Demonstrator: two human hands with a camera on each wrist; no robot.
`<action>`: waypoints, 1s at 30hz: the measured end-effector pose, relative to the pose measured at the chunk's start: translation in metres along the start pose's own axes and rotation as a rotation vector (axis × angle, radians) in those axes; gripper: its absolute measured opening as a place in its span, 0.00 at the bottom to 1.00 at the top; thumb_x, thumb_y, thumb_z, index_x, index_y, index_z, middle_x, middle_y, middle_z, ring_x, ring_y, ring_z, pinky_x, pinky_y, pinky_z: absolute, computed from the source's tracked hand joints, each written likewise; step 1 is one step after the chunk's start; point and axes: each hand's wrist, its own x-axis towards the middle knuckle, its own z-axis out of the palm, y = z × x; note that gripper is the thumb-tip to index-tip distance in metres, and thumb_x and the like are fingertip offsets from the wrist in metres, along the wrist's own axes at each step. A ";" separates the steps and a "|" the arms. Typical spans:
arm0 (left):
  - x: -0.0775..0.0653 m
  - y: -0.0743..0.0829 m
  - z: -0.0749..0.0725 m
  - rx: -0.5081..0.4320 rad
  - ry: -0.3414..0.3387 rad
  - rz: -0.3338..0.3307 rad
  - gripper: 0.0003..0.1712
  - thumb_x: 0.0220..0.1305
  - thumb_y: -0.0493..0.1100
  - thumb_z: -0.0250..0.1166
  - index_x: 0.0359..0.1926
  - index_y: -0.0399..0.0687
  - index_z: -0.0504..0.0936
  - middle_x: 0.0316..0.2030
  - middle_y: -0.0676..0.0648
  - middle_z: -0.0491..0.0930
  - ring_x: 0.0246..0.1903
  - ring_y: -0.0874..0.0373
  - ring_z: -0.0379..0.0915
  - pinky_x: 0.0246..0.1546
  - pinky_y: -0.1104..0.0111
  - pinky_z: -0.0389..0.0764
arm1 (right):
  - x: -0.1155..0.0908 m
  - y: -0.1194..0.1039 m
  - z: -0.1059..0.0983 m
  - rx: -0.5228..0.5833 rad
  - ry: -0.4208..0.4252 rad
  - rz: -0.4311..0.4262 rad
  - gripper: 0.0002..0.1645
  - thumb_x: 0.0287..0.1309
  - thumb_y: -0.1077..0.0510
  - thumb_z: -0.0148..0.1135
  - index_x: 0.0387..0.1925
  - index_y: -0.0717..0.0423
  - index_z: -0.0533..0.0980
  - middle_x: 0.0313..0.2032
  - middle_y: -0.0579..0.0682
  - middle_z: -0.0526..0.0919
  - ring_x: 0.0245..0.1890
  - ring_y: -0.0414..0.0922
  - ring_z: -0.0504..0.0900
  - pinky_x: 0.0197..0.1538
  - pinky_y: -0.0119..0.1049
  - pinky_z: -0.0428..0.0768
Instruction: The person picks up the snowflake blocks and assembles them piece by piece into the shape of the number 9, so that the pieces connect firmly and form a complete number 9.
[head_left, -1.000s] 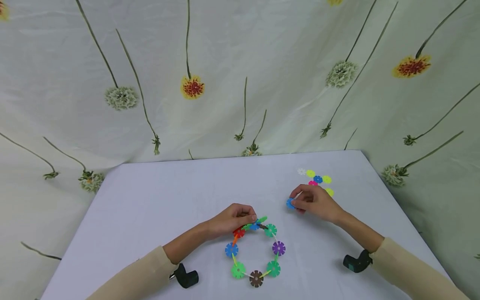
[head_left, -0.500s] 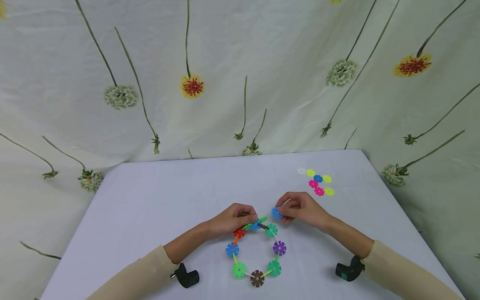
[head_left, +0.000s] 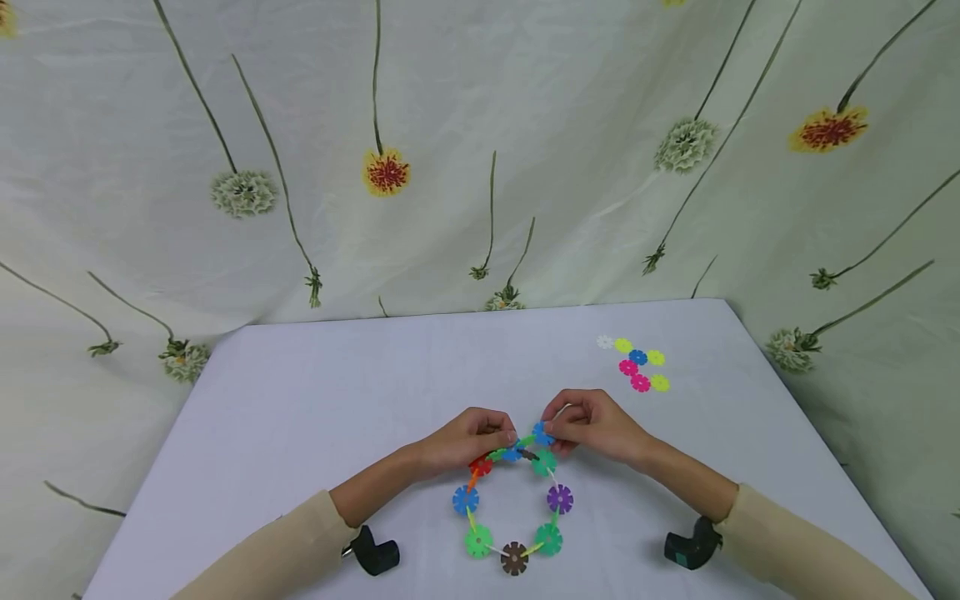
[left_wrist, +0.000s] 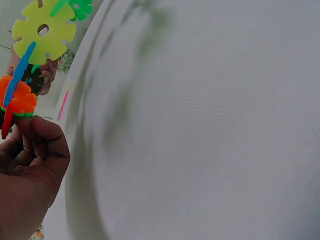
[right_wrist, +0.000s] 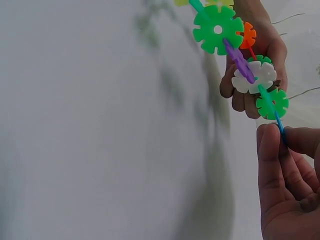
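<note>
A ring of notched plastic discs in several colours, slotted edge to edge, hangs between the hands in the head view. My left hand pinches the ring at its upper left, near a red disc. Between thumb and fingers my right hand pinches a loose-coloured blue disc, its edge meeting a green disc that sticks out from the top of the ring. In the right wrist view this blue disc appears edge-on, lined up against the green disc.
Several loose discs lie at the back right of the white table: pink, yellow, blue and white. A flower-print cloth hangs behind the table. Black wrist cameras sit below both forearms.
My right hand has moved left and slightly down from the loose discs, bringing the blue disc to the green one atop the ring. The left hand has kept its hold in place.
</note>
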 end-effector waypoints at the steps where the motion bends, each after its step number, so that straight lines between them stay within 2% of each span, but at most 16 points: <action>1: 0.000 0.000 0.000 -0.001 0.002 0.002 0.15 0.82 0.45 0.58 0.45 0.35 0.82 0.22 0.55 0.67 0.22 0.65 0.62 0.32 0.74 0.68 | 0.000 0.000 0.001 0.005 0.003 -0.002 0.12 0.73 0.59 0.67 0.50 0.64 0.80 0.35 0.63 0.91 0.31 0.47 0.91 0.44 0.39 0.92; 11: 0.000 -0.002 0.004 0.011 0.041 -0.010 0.13 0.82 0.44 0.59 0.44 0.38 0.83 0.23 0.55 0.69 0.23 0.65 0.63 0.31 0.75 0.68 | 0.003 0.003 0.005 0.049 0.040 0.024 0.14 0.72 0.60 0.68 0.50 0.68 0.80 0.32 0.51 0.91 0.30 0.40 0.89 0.43 0.37 0.91; 19: 0.003 -0.003 0.007 0.002 0.044 0.014 0.12 0.81 0.42 0.58 0.43 0.37 0.83 0.23 0.56 0.68 0.23 0.65 0.63 0.30 0.75 0.67 | 0.005 0.009 0.006 0.041 0.061 0.039 0.15 0.72 0.60 0.68 0.49 0.70 0.79 0.31 0.51 0.91 0.29 0.39 0.88 0.41 0.34 0.90; 27: 0.005 -0.001 0.011 0.021 0.061 0.021 0.14 0.82 0.42 0.58 0.43 0.34 0.82 0.23 0.54 0.68 0.22 0.66 0.63 0.29 0.75 0.66 | 0.003 0.013 0.008 0.075 0.090 0.052 0.16 0.72 0.60 0.68 0.49 0.71 0.79 0.28 0.47 0.88 0.27 0.38 0.85 0.39 0.32 0.89; 30: 0.005 0.001 0.012 0.021 0.060 0.026 0.14 0.81 0.41 0.58 0.43 0.34 0.82 0.23 0.54 0.68 0.22 0.66 0.62 0.29 0.75 0.66 | 0.002 0.012 0.010 0.060 0.103 0.042 0.15 0.72 0.60 0.68 0.48 0.71 0.79 0.28 0.49 0.88 0.26 0.39 0.85 0.38 0.32 0.89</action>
